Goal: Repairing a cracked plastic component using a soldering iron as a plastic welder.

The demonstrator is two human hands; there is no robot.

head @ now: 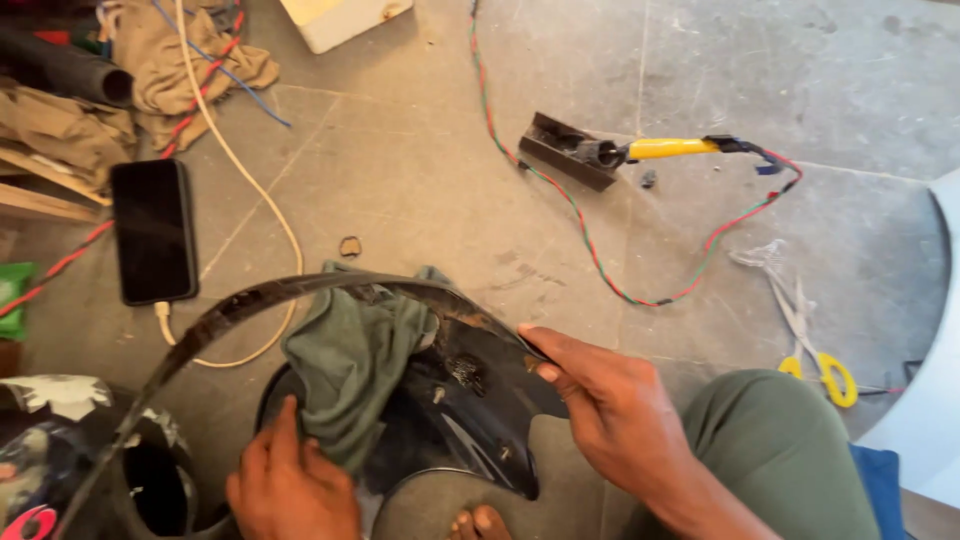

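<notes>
So I'm mid-wipe: left hand (290, 490) clenched on the green rag (352, 360), right hand (610, 410) gripping the black curved panel's (480, 400) edge on the floor (420, 170), probably rotating next.

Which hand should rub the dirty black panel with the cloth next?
Probably the left hand: it already presses the green cloth against the black plastic panel. The right hand grips the panel's edge, steadying it, and holds no cloth.

hands (610, 410) gripping black fender (480, 390), green cloth (355, 360)
</notes>
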